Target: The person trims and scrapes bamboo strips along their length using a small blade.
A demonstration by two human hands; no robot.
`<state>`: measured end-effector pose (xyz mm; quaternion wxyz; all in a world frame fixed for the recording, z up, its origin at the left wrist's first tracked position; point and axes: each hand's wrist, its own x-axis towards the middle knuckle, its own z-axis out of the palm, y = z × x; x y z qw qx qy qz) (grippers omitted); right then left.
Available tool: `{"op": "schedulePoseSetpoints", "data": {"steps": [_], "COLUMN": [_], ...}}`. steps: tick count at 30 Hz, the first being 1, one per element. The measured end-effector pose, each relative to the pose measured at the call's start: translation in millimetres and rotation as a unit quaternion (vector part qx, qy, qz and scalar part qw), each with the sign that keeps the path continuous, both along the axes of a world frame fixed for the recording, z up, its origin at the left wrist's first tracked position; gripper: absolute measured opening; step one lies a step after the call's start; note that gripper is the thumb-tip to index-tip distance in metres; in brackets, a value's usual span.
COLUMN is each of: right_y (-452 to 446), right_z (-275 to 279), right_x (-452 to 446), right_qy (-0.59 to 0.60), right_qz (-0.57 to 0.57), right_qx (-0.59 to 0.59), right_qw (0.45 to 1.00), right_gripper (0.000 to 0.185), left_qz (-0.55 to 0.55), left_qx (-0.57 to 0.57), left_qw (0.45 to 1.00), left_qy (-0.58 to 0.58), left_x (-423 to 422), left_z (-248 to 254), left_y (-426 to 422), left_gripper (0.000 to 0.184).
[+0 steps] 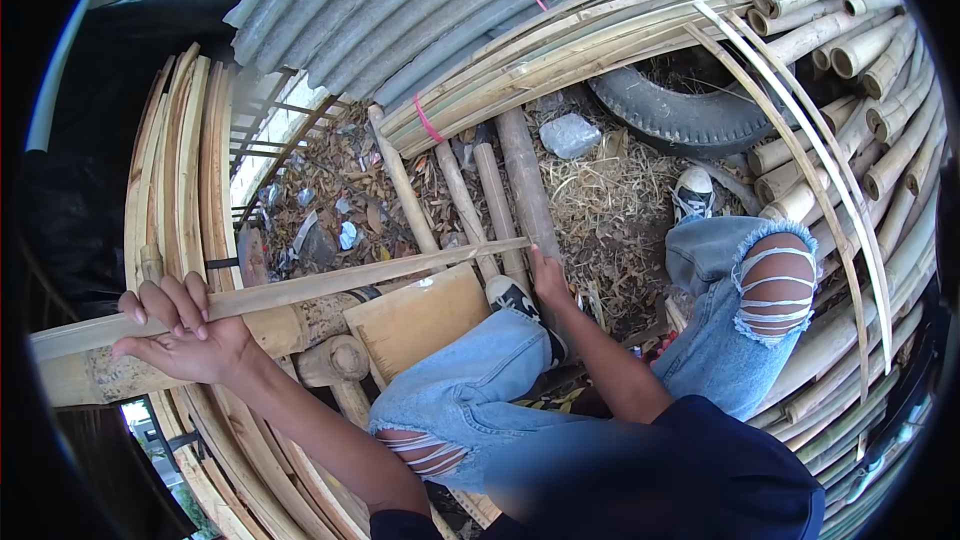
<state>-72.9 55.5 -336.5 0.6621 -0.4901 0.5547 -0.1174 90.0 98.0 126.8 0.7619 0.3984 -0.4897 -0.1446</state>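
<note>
A long, flat bamboo strip runs from the far left to the middle of the head view, rising slightly to the right. Near its left end, my left hand is closed on it, fingers over the top and thumb below. My right hand grips the narrow right end; its fingers are small in view and partly hidden. Beneath the strip on the left lies a thick bamboo pole. A flat wooden board slants below the strip, beside my left leg.
Split bamboo slats stand bundled at left. Another bundle, tied with pink string, rests below corrugated sheets. Behind my right foot lies a tyre. Bamboo poles are stacked at right, with two thin curved strips leaning there. Dry leaves cover the ground.
</note>
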Motion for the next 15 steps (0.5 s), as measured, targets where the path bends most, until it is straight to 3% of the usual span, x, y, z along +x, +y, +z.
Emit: {"op": "schedulePoseSetpoints", "data": {"steps": [1,4,6,8,10,12,15], "right_y": [-1,11,6,-7,5,7,17], "right_z": [8,23,4,-8,7,26,36], "right_x": [8,6,-11,2,-2,9,19], "right_qy": [-0.012,-0.037,0.073,0.086,-0.001,-0.039,-0.12], "right_qz": [0.018,0.052,0.029,0.052,0.05,0.056,0.027], "right_qx": [-0.024,-0.066,-0.026,-0.06,-0.093,-0.052,-0.172], "right_qw": [0.999,0.996,0.997,0.993,0.994,0.996,0.977], "right_gripper": [0.065,0.067,0.066,0.063,0.06,0.057,0.056], "left_qz": [0.068,0.114,0.107,0.078,0.061,0.089,0.088], "left_qx": [-0.013,-0.006,-0.011,-0.003,0.003,-0.003,0.001], "left_qw": [0.998,0.993,0.994,0.997,0.998,0.996,0.996], "left_qy": [-0.01,-0.01,-0.024,-0.018,-0.008,-0.013,-0.017], "left_x": [-8,-9,-8,-10,-7,-4,-2], "left_z": [-2,-2,0,0,-2,-2,-2], "left_y": [-5,-5,-3,-9,1,-4,-3], "left_gripper": [0.042,0.044,0.045,0.045,0.044,0.045,0.044]}}
